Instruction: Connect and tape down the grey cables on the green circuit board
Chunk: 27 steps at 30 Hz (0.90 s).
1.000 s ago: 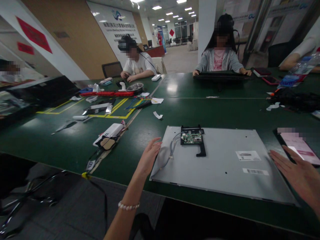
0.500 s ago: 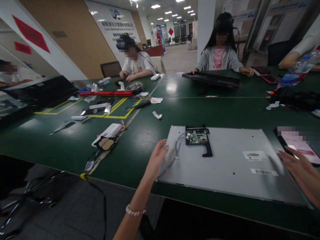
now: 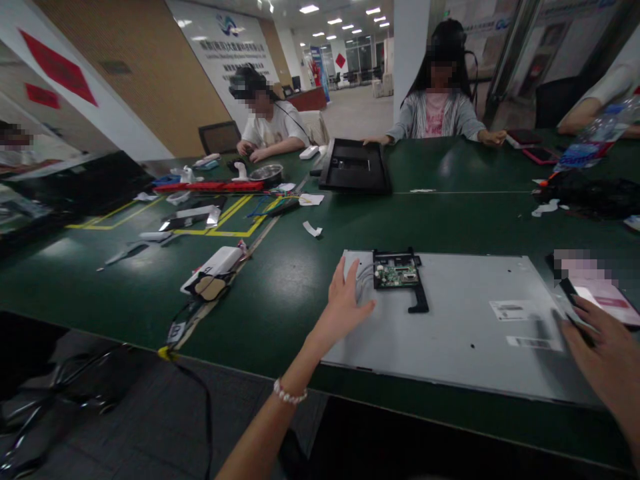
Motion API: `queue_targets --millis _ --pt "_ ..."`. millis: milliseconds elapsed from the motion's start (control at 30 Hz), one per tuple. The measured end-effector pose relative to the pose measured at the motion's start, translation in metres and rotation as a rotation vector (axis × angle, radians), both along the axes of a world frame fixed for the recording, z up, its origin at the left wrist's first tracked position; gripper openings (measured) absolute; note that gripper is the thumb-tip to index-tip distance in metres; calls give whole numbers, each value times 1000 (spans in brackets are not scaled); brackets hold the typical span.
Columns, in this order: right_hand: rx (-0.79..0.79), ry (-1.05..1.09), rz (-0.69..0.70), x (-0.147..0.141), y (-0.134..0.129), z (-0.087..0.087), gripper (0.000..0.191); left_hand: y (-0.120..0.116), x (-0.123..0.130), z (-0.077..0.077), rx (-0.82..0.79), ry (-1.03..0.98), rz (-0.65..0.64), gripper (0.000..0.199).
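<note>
A grey metal display panel (image 3: 470, 300) lies back side up on the green table in front of me. On its upper left sits a green circuit board (image 3: 397, 273) in a black bracket (image 3: 419, 299), with grey cables (image 3: 367, 273) running to it. My left hand (image 3: 345, 303) is open over the panel's left part, fingers spread beside the cables; whether it touches cannot be told. At the panel's right edge, my right hand (image 3: 603, 340) is curled, a slim dark thing (image 3: 583, 330) showing between thumb and fingers. What that thing is stays unclear.
A lit phone (image 3: 600, 287) lies beyond my right hand. Left stands a white box-shaped device (image 3: 215, 270) with a black cable. Across the table, a co-worker's hand touches a black frame (image 3: 355, 167). A plastic bottle (image 3: 590, 140) and black bag (image 3: 590, 197) are at far right.
My left hand has moved right, from the panel's left edge to over its surface, and spread its fingers. My right hand has curled. The co-worker's black frame has swung left and tilted up.
</note>
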State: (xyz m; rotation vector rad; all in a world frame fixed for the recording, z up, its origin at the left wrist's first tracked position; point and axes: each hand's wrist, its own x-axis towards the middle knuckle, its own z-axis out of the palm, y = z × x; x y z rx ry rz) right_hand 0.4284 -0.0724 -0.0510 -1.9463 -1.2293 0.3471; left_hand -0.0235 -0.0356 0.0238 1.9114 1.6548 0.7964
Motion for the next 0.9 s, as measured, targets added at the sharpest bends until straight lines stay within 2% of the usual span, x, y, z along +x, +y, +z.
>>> queue_targets --millis 67,200,267,333,500,733,900 --pt "-12 -321 111 2 -1 -4 60 26 5 4 -57 72 -157 101" --pt "-20 -406 146 3 -1 -8 55 78 7 -2 -99 111 -341 116" --pt "-10 -412 169 3 -1 -9 54 94 7 -8 -108 105 -408 117" --pt "1 -413 190 3 0 -10 52 100 6 -10 -89 97 -446 116" --pt "-36 -414 222 4 1 -13 48 84 16 -6 -14 67 -457 112" --pt "-29 -415 262 -2 -1 -6 46 52 53 12 14 -39 -556 105" --pt "-12 -433 261 -7 -2 -3 48 41 67 10 -34 -82 -586 107"
